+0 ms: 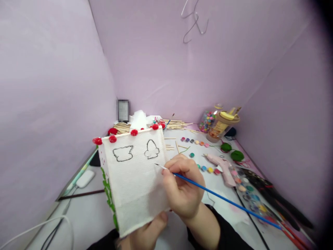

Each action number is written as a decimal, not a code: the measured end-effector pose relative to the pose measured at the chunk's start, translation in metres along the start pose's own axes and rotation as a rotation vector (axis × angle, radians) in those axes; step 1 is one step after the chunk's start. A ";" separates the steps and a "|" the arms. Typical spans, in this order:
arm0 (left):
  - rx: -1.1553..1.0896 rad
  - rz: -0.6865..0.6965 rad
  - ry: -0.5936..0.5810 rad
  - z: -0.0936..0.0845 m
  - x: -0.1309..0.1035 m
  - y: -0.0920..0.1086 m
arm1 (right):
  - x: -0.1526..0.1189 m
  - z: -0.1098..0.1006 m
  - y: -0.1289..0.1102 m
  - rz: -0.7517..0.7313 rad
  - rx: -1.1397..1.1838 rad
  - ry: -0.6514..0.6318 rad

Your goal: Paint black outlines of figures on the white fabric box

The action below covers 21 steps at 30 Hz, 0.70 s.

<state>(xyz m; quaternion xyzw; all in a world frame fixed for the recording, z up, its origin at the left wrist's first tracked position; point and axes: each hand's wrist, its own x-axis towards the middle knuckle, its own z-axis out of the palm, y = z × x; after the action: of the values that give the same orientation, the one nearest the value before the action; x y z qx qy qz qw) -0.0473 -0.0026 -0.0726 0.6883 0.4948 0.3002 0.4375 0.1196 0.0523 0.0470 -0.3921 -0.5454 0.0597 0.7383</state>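
Note:
My right hand (183, 187) pinches a thin blue paintbrush (221, 196), its dark tip at the white face of a fabric-covered box (137, 187). Two black butterfly-like outlines are drawn on that face, the left butterfly outline (123, 153) wider and the right butterfly outline (152, 149) narrower. Red pompom-like balls (134, 132) line the top edge, and green leaf shapes (109, 196) run down the left side. From below, my left hand (149, 231) grips the box's bottom edge, its thumb on the near side and its other fingers mostly hidden.
Small paint pots (210, 169) stand in rows to the right, near a pink glue gun (221, 166) and black-handled pliers (270, 191). Wooden sticks (177, 124), a jar of colourful beads (206, 121) and a brown cup (221, 126) are behind. Cables (65, 208) lie left.

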 end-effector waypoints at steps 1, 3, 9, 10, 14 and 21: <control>-0.009 0.015 -0.030 0.000 0.000 -0.002 | 0.000 0.000 0.000 -0.002 0.002 -0.007; -0.011 0.022 -0.092 0.000 0.000 -0.004 | -0.001 0.001 0.000 -0.004 0.003 -0.016; 0.003 0.075 -0.109 -0.004 0.003 0.001 | -0.001 0.000 -0.001 -0.001 0.020 -0.035; 0.011 0.092 -0.096 -0.003 0.004 0.002 | 0.000 -0.001 -0.001 -0.001 0.021 -0.039; 0.017 0.111 -0.061 0.001 0.002 -0.002 | 0.000 -0.002 -0.001 -0.001 0.014 -0.055; 0.015 0.095 -0.061 0.000 0.002 -0.008 | 0.001 0.000 0.001 -0.004 -0.022 -0.052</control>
<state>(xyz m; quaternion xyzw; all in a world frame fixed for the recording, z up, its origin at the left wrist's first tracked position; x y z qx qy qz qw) -0.0499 -0.0003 -0.0803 0.7230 0.4504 0.2958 0.4324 0.1205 0.0529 0.0468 -0.3975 -0.5657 0.0625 0.7198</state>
